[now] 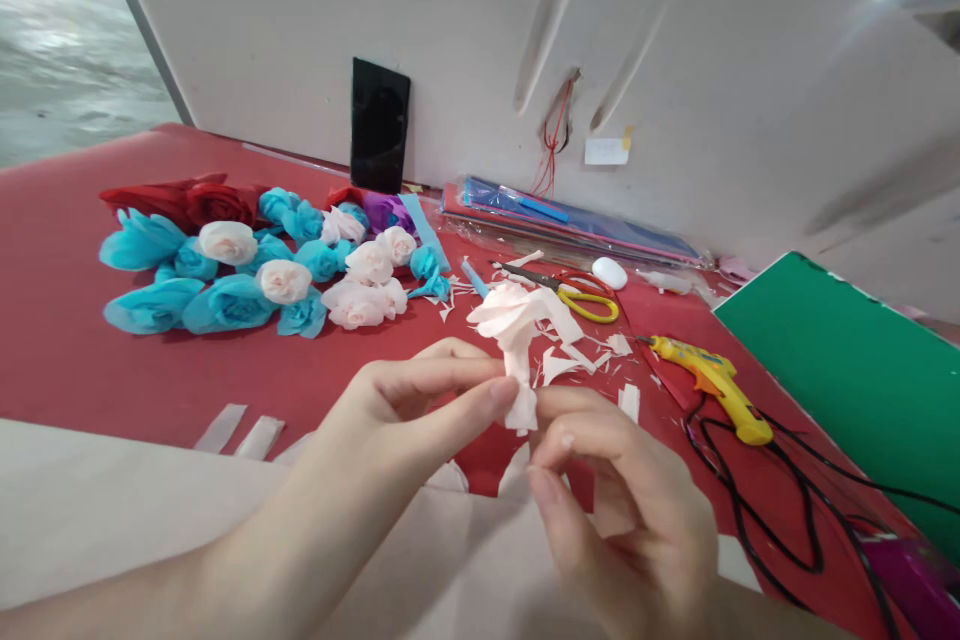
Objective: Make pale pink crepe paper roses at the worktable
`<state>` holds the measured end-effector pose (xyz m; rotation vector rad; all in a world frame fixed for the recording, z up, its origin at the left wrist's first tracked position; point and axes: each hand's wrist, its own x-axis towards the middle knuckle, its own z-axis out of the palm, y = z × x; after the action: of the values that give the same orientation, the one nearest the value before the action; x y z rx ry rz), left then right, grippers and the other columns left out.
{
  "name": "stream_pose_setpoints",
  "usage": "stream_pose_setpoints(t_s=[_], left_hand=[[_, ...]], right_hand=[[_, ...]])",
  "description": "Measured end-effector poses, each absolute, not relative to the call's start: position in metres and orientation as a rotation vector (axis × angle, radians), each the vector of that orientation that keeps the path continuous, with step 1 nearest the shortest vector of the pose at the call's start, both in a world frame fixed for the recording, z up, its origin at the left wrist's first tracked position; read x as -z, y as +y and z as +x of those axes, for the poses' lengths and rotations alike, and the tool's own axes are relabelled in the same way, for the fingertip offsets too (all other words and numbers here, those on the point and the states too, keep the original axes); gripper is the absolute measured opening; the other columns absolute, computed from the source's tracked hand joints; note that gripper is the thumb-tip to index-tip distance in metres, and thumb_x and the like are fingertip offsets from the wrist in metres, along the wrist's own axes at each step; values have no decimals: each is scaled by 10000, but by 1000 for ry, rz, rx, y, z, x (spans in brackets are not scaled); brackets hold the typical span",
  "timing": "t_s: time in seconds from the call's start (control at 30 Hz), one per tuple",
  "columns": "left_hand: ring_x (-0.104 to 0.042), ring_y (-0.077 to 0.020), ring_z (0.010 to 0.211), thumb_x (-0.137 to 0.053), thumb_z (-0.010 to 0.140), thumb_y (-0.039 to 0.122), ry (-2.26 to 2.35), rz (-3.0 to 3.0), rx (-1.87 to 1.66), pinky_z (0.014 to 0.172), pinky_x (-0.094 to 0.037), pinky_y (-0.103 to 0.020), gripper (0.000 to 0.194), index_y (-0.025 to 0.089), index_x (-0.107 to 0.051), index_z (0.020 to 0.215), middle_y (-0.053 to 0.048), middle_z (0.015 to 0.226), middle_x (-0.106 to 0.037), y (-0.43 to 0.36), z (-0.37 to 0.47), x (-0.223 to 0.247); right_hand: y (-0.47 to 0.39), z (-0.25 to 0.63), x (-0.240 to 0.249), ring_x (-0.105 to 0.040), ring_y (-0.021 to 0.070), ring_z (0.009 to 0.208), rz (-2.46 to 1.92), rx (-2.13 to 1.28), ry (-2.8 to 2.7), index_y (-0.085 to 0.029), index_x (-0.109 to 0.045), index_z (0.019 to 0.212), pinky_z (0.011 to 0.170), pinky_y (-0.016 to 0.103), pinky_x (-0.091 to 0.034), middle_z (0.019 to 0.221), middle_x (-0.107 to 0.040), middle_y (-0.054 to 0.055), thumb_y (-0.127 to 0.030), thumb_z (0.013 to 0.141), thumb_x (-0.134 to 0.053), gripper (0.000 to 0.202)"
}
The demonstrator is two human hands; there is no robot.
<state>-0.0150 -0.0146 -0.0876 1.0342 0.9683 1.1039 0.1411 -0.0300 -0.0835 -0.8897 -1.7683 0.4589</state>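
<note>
A pale pink crepe-paper flower (510,320) stands upright in front of me, its ruffled petals on top and its wrapped paper base below. My left hand (442,400) pinches that base between thumb and fingers. On the other side, my right hand (615,490) is curled close against the lower end of the base. Its thumb and forefinger are nearly together; whatever lies between them is too small to make out. Pale paper scraps (570,360) lie just behind the flower. Beneath my hands spreads a large pale sheet (420,560).
Blue paper flowers (236,303), white and red ones cluster at left on the red tabletop (60,320). Scissors (589,300), a yellow glue gun (720,380) with a looping black cord and a green board (847,370) occupy the right. A dark phone (380,125) leans against the back panel.
</note>
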Motion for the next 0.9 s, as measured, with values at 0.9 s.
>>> stream_pose_setpoints(t_s=[0.9], left_hand=[[-732, -195, 626, -671, 839, 343, 489, 787, -788, 813, -546, -335, 233, 221, -722, 648, 45, 622, -712, -19, -15, 80]], right_hand=[[-26, 148, 82, -309, 14, 445, -439, -2226, -922, -199, -545, 750, 384, 138, -252, 758, -519, -42, -268, 822, -704, 188]])
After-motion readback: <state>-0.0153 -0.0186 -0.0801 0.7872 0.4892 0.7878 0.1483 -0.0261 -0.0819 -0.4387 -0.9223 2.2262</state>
